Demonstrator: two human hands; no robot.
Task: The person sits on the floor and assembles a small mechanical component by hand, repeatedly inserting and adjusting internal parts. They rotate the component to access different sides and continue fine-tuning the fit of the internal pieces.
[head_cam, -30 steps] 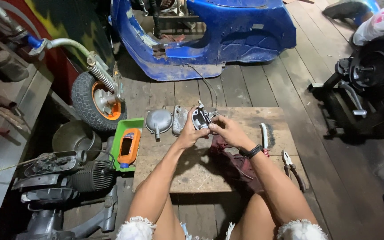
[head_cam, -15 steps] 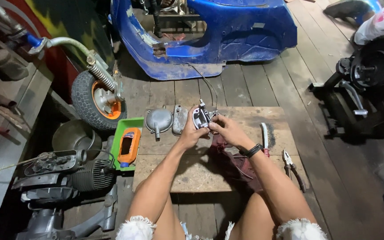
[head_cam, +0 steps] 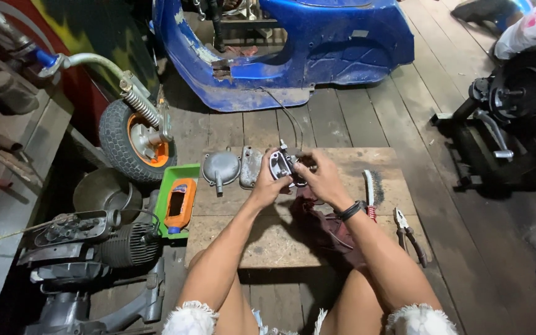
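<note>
Both my hands hold a small metal engine part, dark with a pale rim, above a low wooden board. My left hand grips its left side. My right hand wraps its right side; a dark band sits on that wrist. A thin cable runs from the part toward the blue scooter body. Two grey metal covers lie on the board just left of my hands. A dark red rag lies under my right forearm.
A wire brush and pliers lie at the board's right. A green tray holding an orange object sits left. A wheel with orange hub, an engine at left, another engine at right.
</note>
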